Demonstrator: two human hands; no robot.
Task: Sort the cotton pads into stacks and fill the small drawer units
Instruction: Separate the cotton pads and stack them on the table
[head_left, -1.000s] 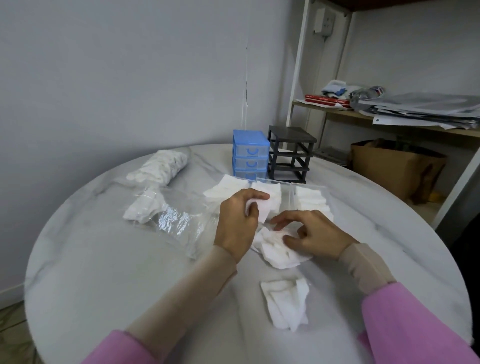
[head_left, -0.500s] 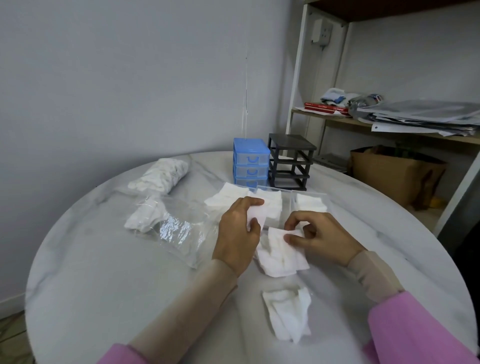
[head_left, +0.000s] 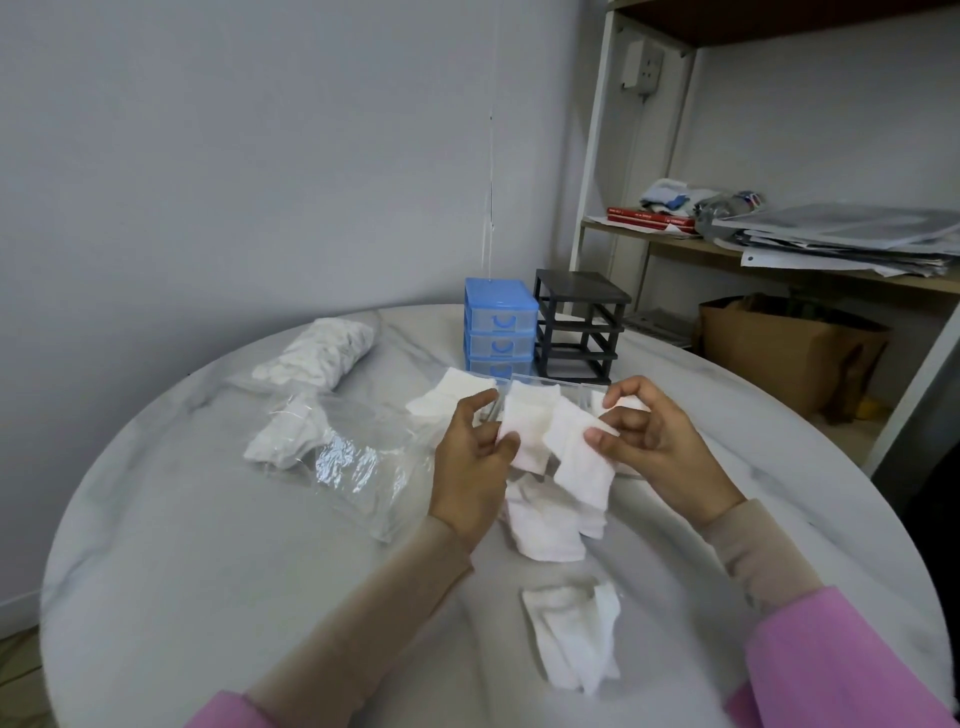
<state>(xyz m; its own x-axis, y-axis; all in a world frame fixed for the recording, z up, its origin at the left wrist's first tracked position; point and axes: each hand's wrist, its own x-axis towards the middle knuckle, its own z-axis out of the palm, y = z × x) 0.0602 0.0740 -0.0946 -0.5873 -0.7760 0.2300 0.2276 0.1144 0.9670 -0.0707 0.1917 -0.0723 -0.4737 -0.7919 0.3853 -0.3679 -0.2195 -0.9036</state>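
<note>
Above a round marble counter (head_left: 156, 545), the left hand (head_left: 470, 470) pinches one square cotton pad (head_left: 524, 434) while the right hand (head_left: 657, 449) pinches another pad (head_left: 579, 460). Loose pads (head_left: 545, 519) lie beneath; a blue drawer unit (head_left: 500, 326) and an empty black drawer frame (head_left: 579, 325) stand behind them.

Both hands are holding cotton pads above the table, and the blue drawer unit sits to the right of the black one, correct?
Not quite. In the head view the blue drawer unit stands left of the black one. The left hand and right hand do hold cotton pads.
</note>
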